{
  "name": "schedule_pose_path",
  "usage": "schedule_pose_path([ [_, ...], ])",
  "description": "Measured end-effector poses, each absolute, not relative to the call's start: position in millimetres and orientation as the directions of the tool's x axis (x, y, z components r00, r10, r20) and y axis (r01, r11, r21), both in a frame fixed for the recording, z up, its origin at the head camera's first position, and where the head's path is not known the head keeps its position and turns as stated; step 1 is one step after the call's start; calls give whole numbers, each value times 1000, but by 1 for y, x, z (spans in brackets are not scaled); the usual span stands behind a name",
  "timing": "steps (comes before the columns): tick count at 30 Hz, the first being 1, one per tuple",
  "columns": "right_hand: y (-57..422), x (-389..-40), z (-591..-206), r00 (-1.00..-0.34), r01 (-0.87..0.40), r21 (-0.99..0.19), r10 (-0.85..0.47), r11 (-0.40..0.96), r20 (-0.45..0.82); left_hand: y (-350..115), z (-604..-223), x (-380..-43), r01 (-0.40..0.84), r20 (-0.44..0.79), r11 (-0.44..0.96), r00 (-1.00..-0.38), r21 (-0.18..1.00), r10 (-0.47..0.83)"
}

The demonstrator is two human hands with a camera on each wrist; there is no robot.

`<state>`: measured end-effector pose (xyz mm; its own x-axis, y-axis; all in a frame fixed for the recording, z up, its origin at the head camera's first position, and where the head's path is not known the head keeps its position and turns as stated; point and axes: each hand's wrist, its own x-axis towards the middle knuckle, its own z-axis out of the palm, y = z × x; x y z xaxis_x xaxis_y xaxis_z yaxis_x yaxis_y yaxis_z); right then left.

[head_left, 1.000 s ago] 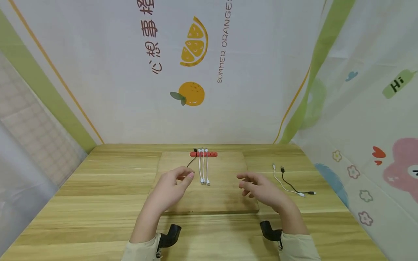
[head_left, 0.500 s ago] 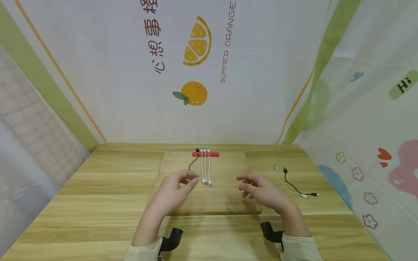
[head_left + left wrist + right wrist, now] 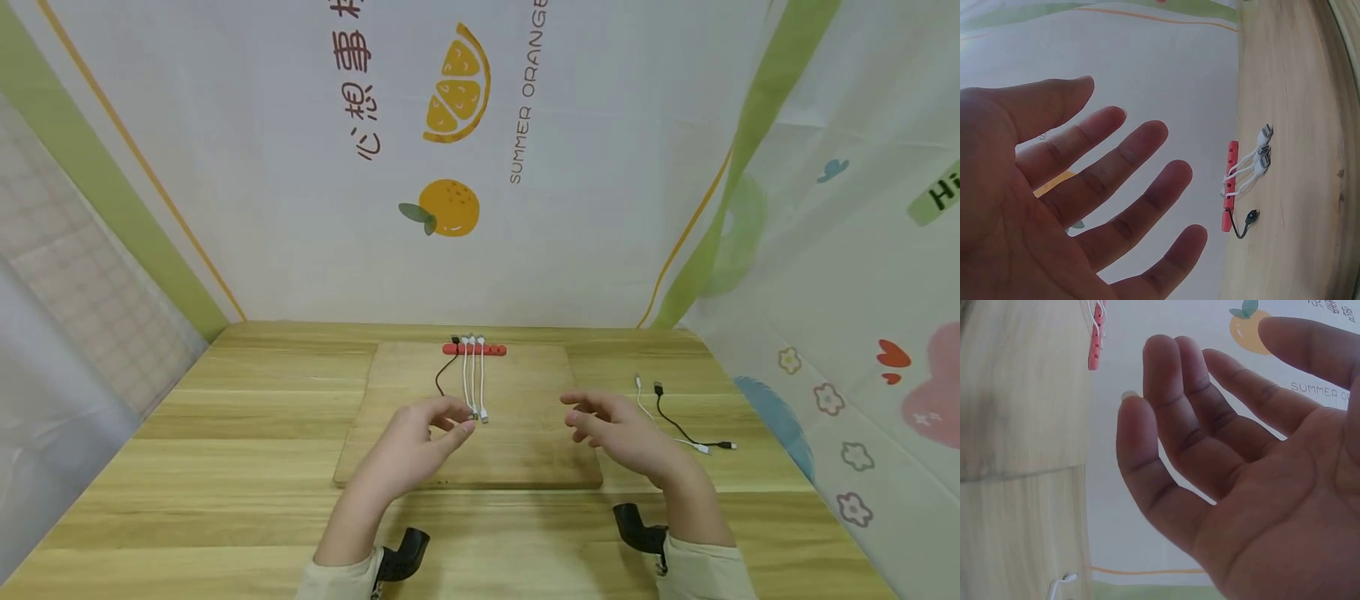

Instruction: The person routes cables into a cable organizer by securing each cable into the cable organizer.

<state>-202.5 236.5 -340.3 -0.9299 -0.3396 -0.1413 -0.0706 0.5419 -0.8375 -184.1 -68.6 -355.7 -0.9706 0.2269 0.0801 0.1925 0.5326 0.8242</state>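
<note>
A red cable holder strip (image 3: 495, 351) lies at the far edge of a wooden board (image 3: 525, 454). Three white charging cables (image 3: 482, 379) and one short black charging cable (image 3: 439, 377) are seated in it, their ends reaching toward me. My left hand (image 3: 416, 442) hovers over the board's left half, loosely bent and holding nothing; its fingers overlap the near ends of some cables. My right hand (image 3: 626, 432) hovers by the board's right edge, fingers relaxed, also holding nothing. In both wrist views the palms are bare, and the left wrist view shows the cable plugs (image 3: 1263, 161).
Right of the board, a loose white cable (image 3: 702, 448) and a loose black cable (image 3: 675, 423) lie on the wooden table (image 3: 225, 467). The right hand partly covers the white one. A printed curtain (image 3: 585, 250) hangs behind the table, with others at both sides.
The head view has shifted slightly. My left hand has moved a little right, nearer the cable ends, and my right hand has drifted right over part of the loose white cable. The cables stay put.
</note>
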Motion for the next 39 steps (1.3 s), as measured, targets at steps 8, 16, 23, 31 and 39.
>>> schedule_pose_path([
  [8,246,-199,-337,-935,-44,-826,-315,562,-165,-65,-356,-183,222,79,503,-954,835,289],
  [16,256,-198,-336,-945,-72,-794,-297,603,-140,-56,-363,-182,280,104,470,-924,837,367],
  [23,277,-199,-329,-961,-82,-751,-251,655,-114,-18,-371,-186,398,88,516,-847,758,524],
  [31,311,-205,-329,-979,-64,-609,-168,790,-115,12,-367,-195,470,75,542,-799,697,596],
  [39,350,-221,-345,-981,-25,-393,-98,919,-167,54,-362,-213,524,72,553,-765,647,640],
])
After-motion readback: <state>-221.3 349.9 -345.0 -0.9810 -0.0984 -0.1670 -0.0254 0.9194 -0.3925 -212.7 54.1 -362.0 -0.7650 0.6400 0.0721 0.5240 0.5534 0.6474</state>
